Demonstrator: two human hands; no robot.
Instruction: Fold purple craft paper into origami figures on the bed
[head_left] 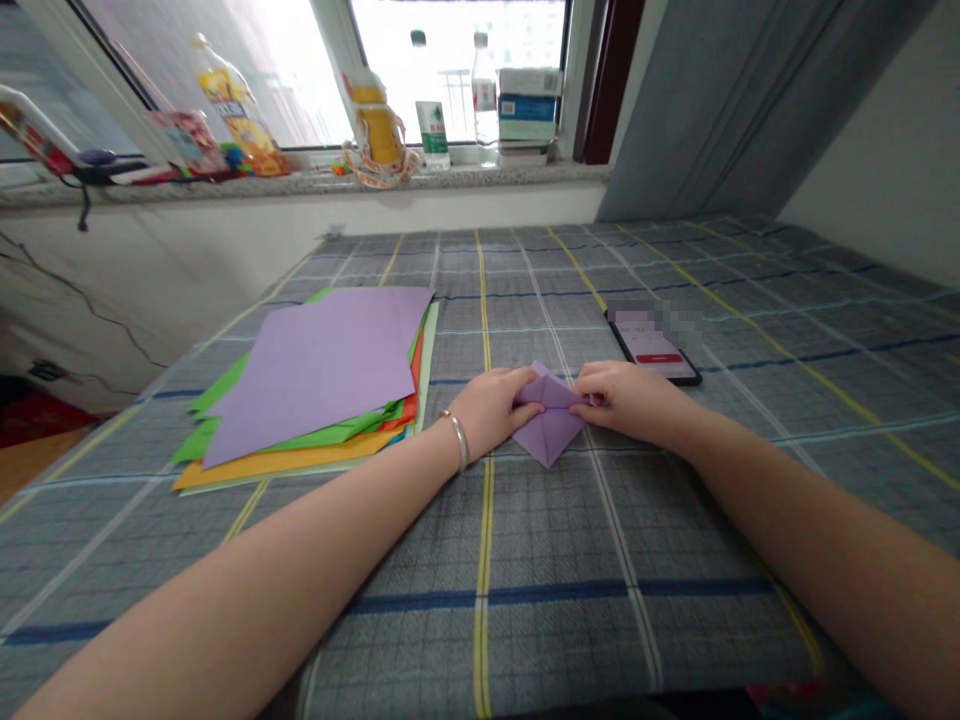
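Observation:
A small folded piece of purple paper (550, 436) lies on the plaid cloth, turned like a diamond with crease lines across it. My left hand (493, 408), with a silver bangle at the wrist, pinches its left corner between thumb and fingers. At the right corner, the fingers of my right hand (611, 392) are closed on the paper's edge. The fingertips hide both side corners. Just beyond my right hand lies a phone (651, 352) with its screen lit and partly blurred out.
Left of my hands is a loose stack of coloured paper (322, 365), purple on top. The plaid cloth (420, 640) covers the whole surface. Bottles, a yellow cup (379, 130) and boxes (529, 110) line the windowsill. A grey curtain (720, 110) hangs at the right.

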